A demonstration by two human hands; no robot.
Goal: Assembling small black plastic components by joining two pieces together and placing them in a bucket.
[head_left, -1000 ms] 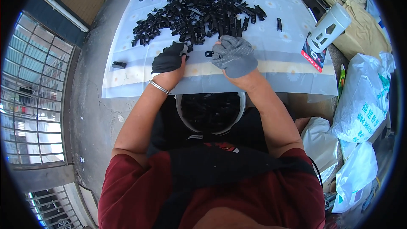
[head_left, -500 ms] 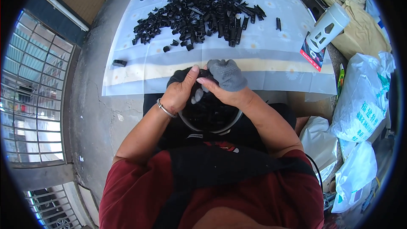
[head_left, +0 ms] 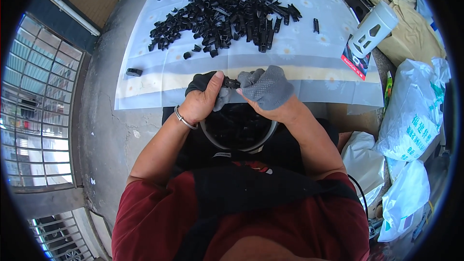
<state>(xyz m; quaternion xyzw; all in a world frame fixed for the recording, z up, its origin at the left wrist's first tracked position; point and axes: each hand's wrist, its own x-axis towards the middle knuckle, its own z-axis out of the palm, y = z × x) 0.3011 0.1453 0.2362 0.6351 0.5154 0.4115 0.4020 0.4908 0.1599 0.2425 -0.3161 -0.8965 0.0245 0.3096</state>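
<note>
Between my two hands, above the near edge of the table, is a small black plastic part point(head_left: 231, 83). My left hand point(head_left: 205, 92), in a fingerless-thumb glove, grips its left end with the bare thumb on top. My right hand point(head_left: 266, 88), in a grey dotted glove, is closed on the right end. Just below them a round bucket point(head_left: 209, 135) with a pale rim sits at my lap, holding many black pieces point(head_left: 239, 124). A large heap of similar black parts point(head_left: 217, 17) covers the far part of the table.
A pale flowered cloth point(head_left: 159, 89) covers the table. One black piece point(head_left: 134, 72) lies apart at the left, another point(head_left: 316, 25) at the right. A white slotted holder point(head_left: 373, 29) stands on a red and black card point(head_left: 355, 63). White plastic bags point(head_left: 411, 111) crowd the right side.
My hands have moved slightly apart, the right one shifting right and turning. The black part between them now shows, and more of the bucket is uncovered.
</note>
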